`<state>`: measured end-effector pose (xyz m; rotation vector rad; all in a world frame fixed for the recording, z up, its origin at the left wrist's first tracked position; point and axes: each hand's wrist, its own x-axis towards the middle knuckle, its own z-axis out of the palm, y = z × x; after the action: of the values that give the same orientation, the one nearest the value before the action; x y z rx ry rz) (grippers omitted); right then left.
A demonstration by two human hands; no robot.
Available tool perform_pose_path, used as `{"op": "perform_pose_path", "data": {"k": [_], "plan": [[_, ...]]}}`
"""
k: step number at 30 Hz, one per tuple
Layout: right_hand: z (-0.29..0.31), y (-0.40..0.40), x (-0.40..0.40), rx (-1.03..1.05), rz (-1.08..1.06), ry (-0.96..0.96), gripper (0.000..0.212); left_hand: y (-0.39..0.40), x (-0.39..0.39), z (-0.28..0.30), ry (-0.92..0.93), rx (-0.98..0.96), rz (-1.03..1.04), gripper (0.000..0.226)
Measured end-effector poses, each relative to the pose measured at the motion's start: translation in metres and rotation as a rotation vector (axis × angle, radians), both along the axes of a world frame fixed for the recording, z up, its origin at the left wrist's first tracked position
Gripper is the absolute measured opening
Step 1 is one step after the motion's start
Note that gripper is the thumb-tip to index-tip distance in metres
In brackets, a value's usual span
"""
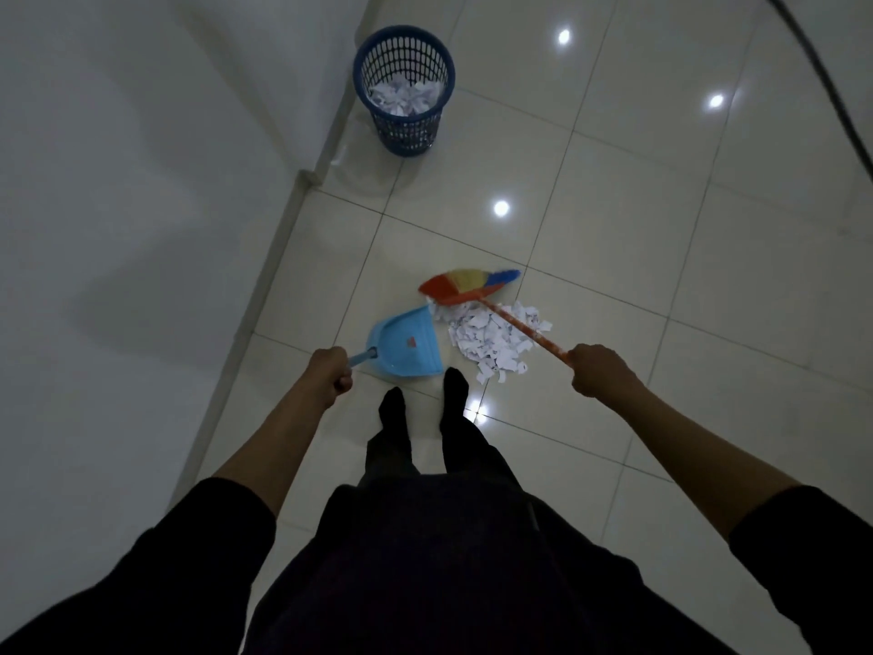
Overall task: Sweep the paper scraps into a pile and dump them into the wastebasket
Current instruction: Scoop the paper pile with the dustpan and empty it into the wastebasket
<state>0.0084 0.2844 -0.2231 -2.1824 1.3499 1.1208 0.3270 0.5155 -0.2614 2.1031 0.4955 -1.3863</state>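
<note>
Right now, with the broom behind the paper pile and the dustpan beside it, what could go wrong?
1. The dustpan sits beside the paper scraps, its mouth only partly facing them, so a stroke of the broom may push scraps past it.
2. The feet stand close to the pile and could scatter it.
3. The wastebasket stands apart near the wall, so scraps may spill while being carried.
</note>
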Motion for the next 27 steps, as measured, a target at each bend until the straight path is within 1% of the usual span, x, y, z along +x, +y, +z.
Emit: {"op": "perform_pose_path", "data": {"k": [2,5,8,11,13,15,17,19,23,27], "plan": [[0.010,-0.001,-0.011,0.012,0.005,0.053,0.029,-0.002,-0.005,0.002,-0.011,-0.005,-0.002,0.022],[0.017,-0.005,-0.027,0.034,0.029,0.080,0.032,-0.011,-0.003,0.009,-0.031,-0.001,-0.029,0.022],[0.020,-0.003,-0.040,0.048,0.004,0.065,0.037,-0.017,0.003,0.011,-0.023,0.000,-0.064,0.023],[0.032,0.007,-0.050,0.060,-0.071,0.017,0.038,-0.023,0.004,0.014,-0.009,-0.005,-0.109,0.023],[0.035,0.018,-0.057,0.075,-0.199,-0.050,0.041,-0.029,0.002,0.015,0.007,-0.028,-0.143,0.023],[0.031,0.030,-0.069,0.098,-0.419,-0.162,0.043,-0.035,-0.001,0.015,0.008,-0.040,-0.191,0.023],[0.025,0.042,-0.076,0.119,-0.592,-0.240,0.043,-0.040,-0.001,0.015,-0.008,-0.041,-0.220,0.022],[0.021,0.052,-0.077,0.126,-0.686,-0.286,0.040,-0.047,0.000,0.013,-0.031,-0.032,-0.254,0.023],[0.015,0.061,-0.071,0.153,-0.815,-0.333,0.026,-0.064,-0.003,0.013,-0.044,-0.022,-0.304,0.024],[0.006,0.073,-0.064,0.260,-0.944,-0.380,0.026,-0.075,-0.014,0.011,-0.025,-0.034,-0.280,0.020]]}}
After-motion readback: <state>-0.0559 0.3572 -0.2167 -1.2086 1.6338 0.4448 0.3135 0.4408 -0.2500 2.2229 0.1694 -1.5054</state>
